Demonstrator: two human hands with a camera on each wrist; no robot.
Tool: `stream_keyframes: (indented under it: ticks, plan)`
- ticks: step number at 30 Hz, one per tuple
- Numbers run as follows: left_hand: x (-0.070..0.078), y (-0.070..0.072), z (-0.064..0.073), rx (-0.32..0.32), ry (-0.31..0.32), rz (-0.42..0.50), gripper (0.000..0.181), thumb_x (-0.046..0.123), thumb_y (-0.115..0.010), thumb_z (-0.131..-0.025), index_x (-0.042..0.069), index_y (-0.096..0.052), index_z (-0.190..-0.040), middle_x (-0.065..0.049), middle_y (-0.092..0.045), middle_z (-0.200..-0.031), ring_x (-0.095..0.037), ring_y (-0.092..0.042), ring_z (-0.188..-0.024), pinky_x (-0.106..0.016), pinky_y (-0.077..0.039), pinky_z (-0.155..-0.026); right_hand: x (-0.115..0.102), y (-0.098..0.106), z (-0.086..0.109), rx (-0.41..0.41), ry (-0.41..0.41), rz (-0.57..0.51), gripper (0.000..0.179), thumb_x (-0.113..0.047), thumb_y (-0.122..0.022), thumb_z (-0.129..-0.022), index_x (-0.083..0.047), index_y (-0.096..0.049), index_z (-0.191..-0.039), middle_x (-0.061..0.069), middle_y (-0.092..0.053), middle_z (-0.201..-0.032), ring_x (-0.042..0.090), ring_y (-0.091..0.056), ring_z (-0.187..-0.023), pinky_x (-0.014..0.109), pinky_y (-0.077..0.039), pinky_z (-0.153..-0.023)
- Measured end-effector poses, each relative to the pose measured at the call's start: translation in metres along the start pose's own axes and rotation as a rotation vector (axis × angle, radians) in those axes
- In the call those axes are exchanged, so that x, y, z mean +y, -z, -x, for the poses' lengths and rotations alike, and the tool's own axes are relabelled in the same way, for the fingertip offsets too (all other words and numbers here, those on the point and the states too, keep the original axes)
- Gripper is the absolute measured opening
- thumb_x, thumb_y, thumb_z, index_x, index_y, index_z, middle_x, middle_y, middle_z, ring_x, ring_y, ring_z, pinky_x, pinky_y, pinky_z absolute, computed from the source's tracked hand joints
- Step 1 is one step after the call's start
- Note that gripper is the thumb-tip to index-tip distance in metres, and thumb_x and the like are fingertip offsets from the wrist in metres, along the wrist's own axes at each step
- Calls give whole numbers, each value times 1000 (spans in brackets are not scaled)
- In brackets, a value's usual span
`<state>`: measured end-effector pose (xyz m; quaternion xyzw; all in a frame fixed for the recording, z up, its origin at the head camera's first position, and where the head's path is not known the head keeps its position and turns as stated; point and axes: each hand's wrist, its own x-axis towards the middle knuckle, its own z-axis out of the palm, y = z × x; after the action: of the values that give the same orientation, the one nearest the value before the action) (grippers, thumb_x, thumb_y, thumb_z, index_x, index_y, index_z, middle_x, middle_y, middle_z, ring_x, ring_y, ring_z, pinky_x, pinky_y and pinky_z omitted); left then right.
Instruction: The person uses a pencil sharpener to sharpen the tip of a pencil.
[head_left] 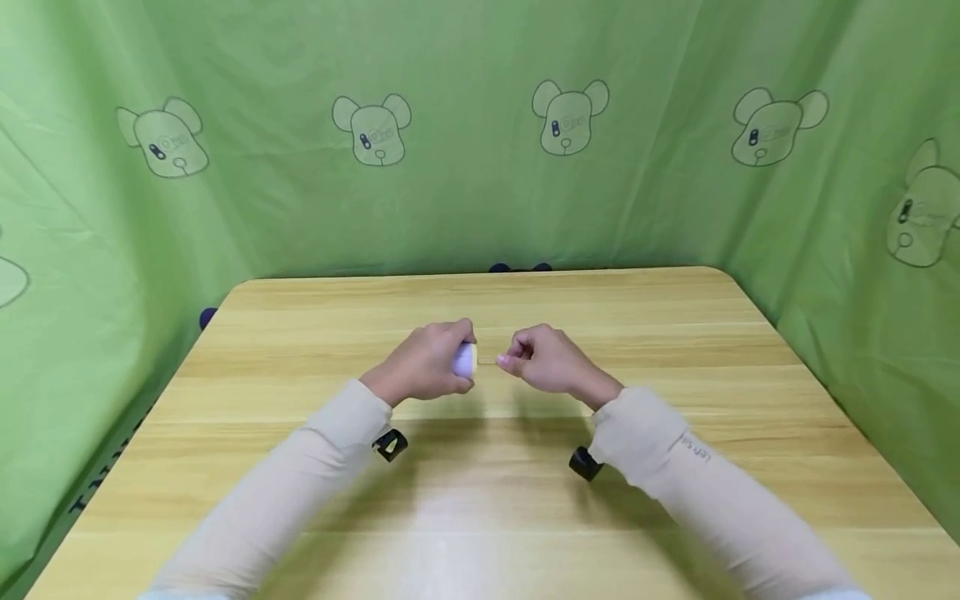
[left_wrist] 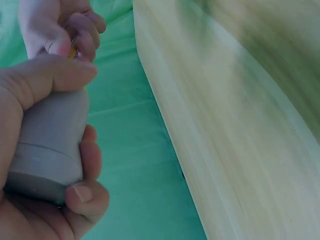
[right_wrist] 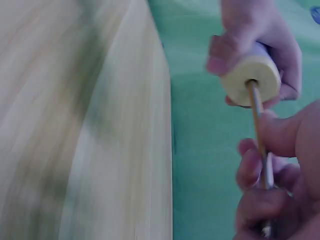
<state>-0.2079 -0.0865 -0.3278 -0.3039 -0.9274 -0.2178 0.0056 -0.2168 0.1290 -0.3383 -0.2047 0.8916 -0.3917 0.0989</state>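
My left hand (head_left: pixel 431 362) grips a rounded pencil sharpener (left_wrist: pixel 50 130), pale lilac with a darker base band and a cream end face. In the right wrist view, that cream face (right_wrist: pixel 267 82) shows a round hole in its middle. A slim pencil (right_wrist: pixel 257 117) has one end in the hole. Thumb and fingers of my right hand (head_left: pixel 551 360) pinch the pencil's shaft, with the rest of it running back under the curled fingers. Both hands are raised over the table, facing each other across a short gap.
A light wood-grain table (head_left: pixel 480 517) lies below the hands. Green curtains (head_left: pixel 465 208) with printed bear heads hang behind and along both sides. Black wrist mounts (head_left: pixel 390 444) sit under the cream sleeves.
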Motion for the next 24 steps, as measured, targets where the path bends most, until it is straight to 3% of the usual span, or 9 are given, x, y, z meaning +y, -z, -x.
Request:
stream_keyframes:
  ticks: [3, 5, 8, 12, 18, 24]
  plan:
    - [-3, 4, -2, -30, 57, 64, 45, 19, -84, -71, 8, -55, -104, -7, -61, -90, -20, -59, -76, -29, -50, -62, 6, -5, 5, 146, 166, 104, 10, -17, -74, -87, -8, -69, -89, 4, -63, -90, 18, -53, -72, 33, -49, -63]
    - [-4, 7, -3, -63, 86, 105, 45, 21, -84, -72, 8, -55, -103, -6, -61, -89, -19, -59, -76, -28, -50, -62, 12, -9, 8, 267, 297, 179, 16, -14, -78, -83, -8, -70, -96, 5, -63, -97, 21, -55, -79, 36, -50, -70]
    - [-4, 14, -4, -102, 121, 155, 45, 26, -83, -72, 8, -55, -102, -5, -60, -87, -19, -58, -74, -29, -50, -61, 21, -18, 10, 482, 514, 328, 20, -10, -80, -79, -6, -70, -96, 7, -65, -96, 25, -59, -87, 41, -48, -77]
    - [0, 26, -4, -155, 181, 267, 43, 27, -83, -72, 8, -55, -99, -7, -60, -85, -19, -58, -70, -28, -50, -56, 29, -28, 7, 762, 733, 482, 13, -16, -74, -86, -5, -70, -93, 8, -69, -84, 28, -62, -75, 45, -42, -69]
    - [6, 36, 1, -258, 277, 531, 40, 24, -80, -77, 6, -51, -97, -9, -58, -78, -16, -52, -55, -24, -37, -42, 36, -36, -3, 1035, 934, 535, 24, -28, -62, -96, -6, -69, -90, 8, -66, -78, 27, -57, -66, 42, -38, -65]
    - [5, 33, 3, -333, 288, 713, 36, 16, -76, -79, 2, -48, -97, -9, -54, -68, -16, -46, -50, -24, -34, -40, 39, -37, -14, 1174, 1076, 523, 30, -31, -60, -97, -5, -65, -81, 6, -63, -72, 24, -53, -59, 39, -35, -61]
